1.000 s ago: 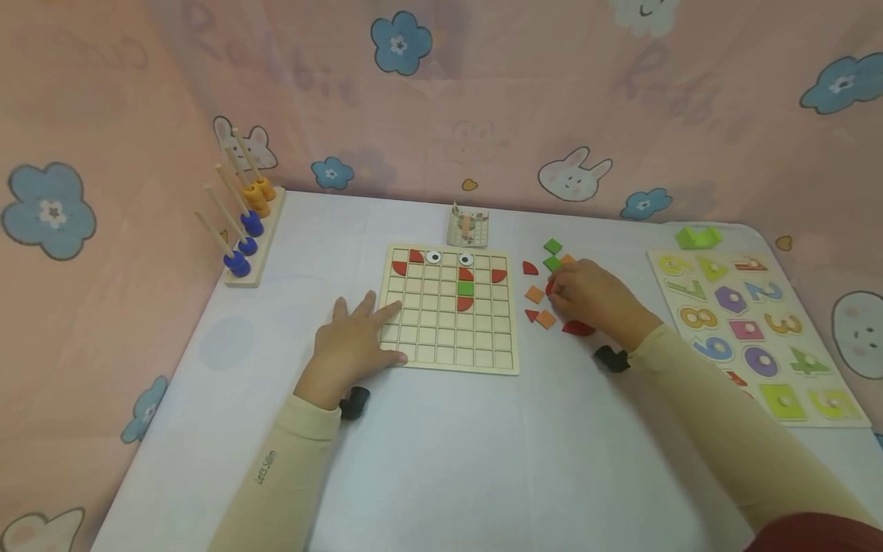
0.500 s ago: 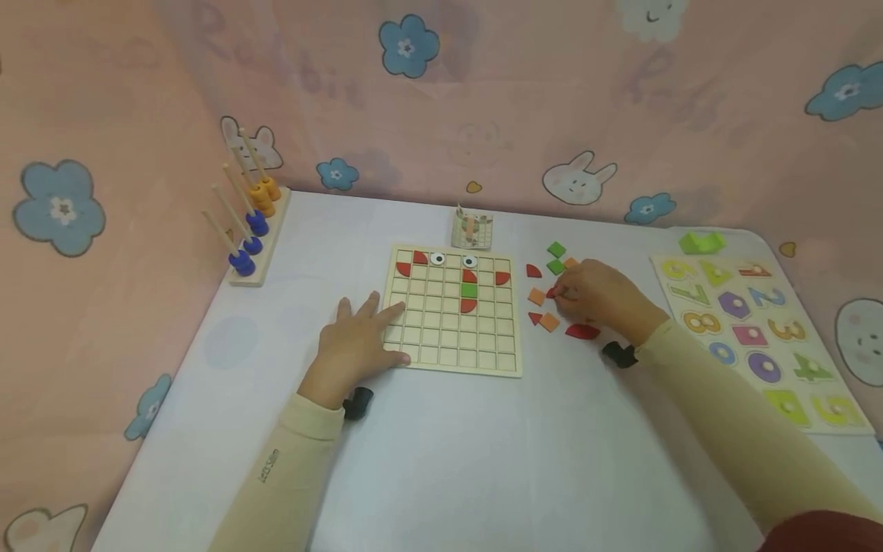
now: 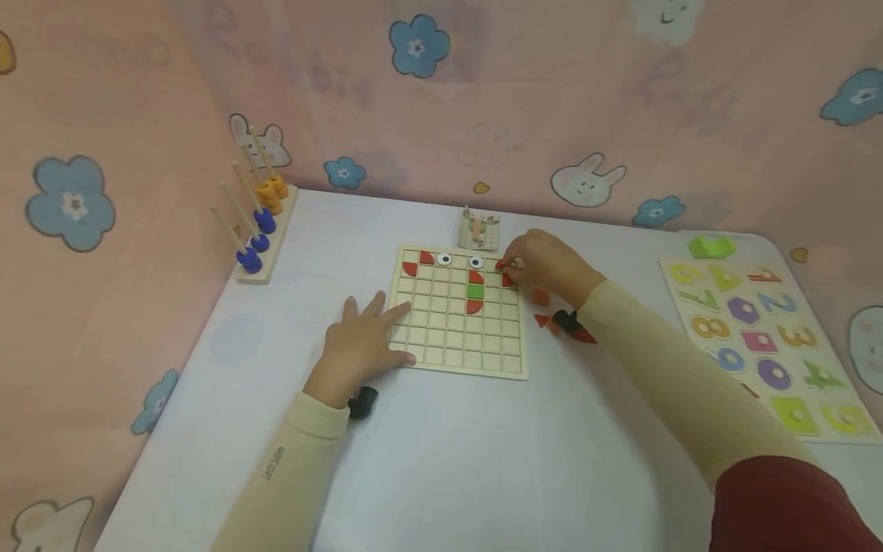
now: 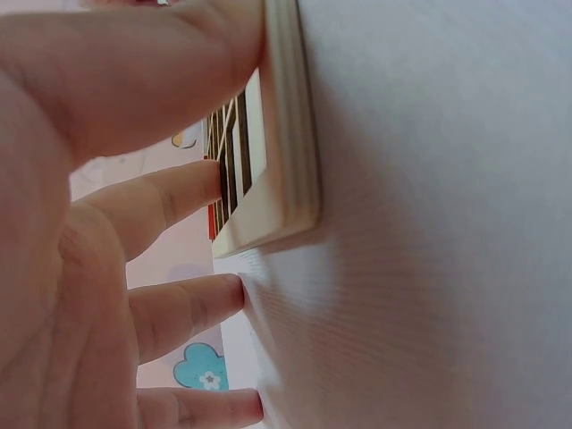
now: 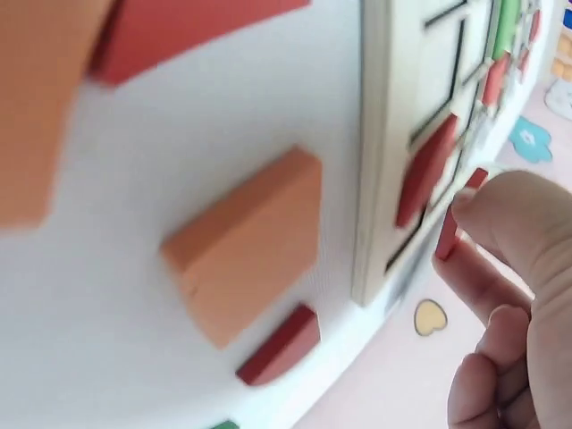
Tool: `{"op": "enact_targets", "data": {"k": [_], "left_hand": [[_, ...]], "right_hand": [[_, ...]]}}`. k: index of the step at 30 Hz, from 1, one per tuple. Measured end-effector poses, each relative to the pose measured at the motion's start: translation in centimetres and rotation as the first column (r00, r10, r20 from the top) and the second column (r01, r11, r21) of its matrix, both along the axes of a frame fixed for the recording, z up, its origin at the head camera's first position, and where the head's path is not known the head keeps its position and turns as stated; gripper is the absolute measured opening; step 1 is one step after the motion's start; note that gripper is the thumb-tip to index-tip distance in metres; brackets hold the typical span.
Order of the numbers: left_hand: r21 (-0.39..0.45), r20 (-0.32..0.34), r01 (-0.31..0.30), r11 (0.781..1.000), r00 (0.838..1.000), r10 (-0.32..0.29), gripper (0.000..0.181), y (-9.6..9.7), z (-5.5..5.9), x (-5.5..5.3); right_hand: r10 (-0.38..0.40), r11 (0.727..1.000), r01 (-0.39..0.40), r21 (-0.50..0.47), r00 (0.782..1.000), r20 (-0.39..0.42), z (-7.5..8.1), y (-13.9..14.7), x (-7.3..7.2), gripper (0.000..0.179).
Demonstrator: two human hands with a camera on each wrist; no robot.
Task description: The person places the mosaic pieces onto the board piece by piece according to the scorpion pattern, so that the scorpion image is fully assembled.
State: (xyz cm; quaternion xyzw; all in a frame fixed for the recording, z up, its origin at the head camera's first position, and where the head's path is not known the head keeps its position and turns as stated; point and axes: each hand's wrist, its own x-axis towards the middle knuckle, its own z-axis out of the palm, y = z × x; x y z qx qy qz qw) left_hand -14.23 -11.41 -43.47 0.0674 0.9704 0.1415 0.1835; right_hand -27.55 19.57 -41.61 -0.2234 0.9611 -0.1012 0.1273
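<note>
A square wooden grid board [image 3: 455,359] lies on the white table. My left hand [image 3: 355,349] rests at its left side with fingers spread; the thumb and index finger touch the board's edge, as the left wrist view shows. Above the board's top right corner, my right hand [image 3: 548,264] pinches a small red piece [image 5: 447,234] between thumb and fingertip. Red quarter-round pieces [image 3: 474,307], a green square [image 3: 475,291] and two round eye pieces [image 3: 444,260] sit in the grid. A red piece [image 5: 427,174] in the board is close to the pinching fingers.
Loose orange squares [image 5: 255,250] and red pieces [image 5: 281,347] lie right of the board, partly under my right arm. A folded picture card [image 3: 479,230] stands behind the board. A peg bead counter [image 3: 269,241] is at left, a number puzzle board [image 3: 773,337] at right.
My right hand has lifted a red piece from the loose pieces and moved left with it to the board's top right corner. My left hand has stayed in place on the board.
</note>
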Motion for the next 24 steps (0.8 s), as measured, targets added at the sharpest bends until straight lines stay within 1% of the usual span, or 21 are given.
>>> {"op": "enact_targets", "data": {"k": [2, 5, 7, 9, 10, 13, 17, 21, 23, 24], "left_hand": [[-0.003, 0.002, 0.001, 1.0, 1.0, -0.001, 0.093, 0.1, 0.1, 0.1], [-0.005, 0.004, 0.001, 1.0, 1.0, -0.001, 0.093, 0.2, 0.3, 0.1], [-0.008, 0.003, 0.0, 1.0, 1.0, 0.0, 0.093, 0.2, 0.3, 0.1], [-0.009, 0.001, -0.001, 1.0, 1.0, 0.001, 0.093, 0.2, 0.2, 0.1], [-0.009, 0.0, -0.001, 1.0, 1.0, 0.001, 0.093, 0.1, 0.2, 0.1], [-0.008, -0.003, -0.002, 1.0, 1.0, 0.002, 0.093, 0.1, 0.1, 0.1], [-0.005, -0.007, -0.002, 1.0, 1.0, 0.002, 0.093, 0.2, 0.1, 0.1], [-0.009, -0.002, -0.002, 1.0, 1.0, 0.002, 0.093, 0.1, 0.1, 0.1], [-0.015, 0.004, -0.001, 1.0, 1.0, 0.001, 0.093, 0.1, 0.1, 0.0], [-0.017, 0.004, -0.002, 1.0, 1.0, 0.002, 0.093, 0.0, 0.1, 0.0]], "right_hand": [[-0.014, 1.0, 0.014, 0.016, 1.0, 0.019, -0.2, -0.5, -0.2, 0.013], [0.019, 0.999, -0.018, 0.036, 1.0, -0.008, -0.4, -0.8, -0.5, 0.013], [0.077, 0.996, -0.074, 0.056, 0.996, -0.046, -0.6, -1.0, -0.5, 0.013], [0.152, 0.986, -0.145, 0.077, 0.984, -0.094, -0.7, -1.2, -0.6, 0.015], [0.176, 0.982, -0.167, 0.085, 0.978, -0.112, -0.7, -1.3, -0.5, 0.017], [0.209, 0.974, -0.196, 0.11, 0.969, -0.129, -0.7, -1.5, -0.2, 0.023], [0.178, 0.977, -0.164, 0.138, 0.979, -0.101, -0.1, -1.3, 0.7, 0.038], [0.096, 0.986, -0.09, 0.143, 0.995, -0.03, 0.5, -0.9, 1.5, 0.065], [0.063, 0.987, -0.063, 0.146, 0.998, 0.005, 0.6, -0.7, 1.7, 0.081], [0.059, 0.986, -0.061, 0.154, 0.998, 0.016, 0.6, -0.7, 1.7, 0.086]]}}
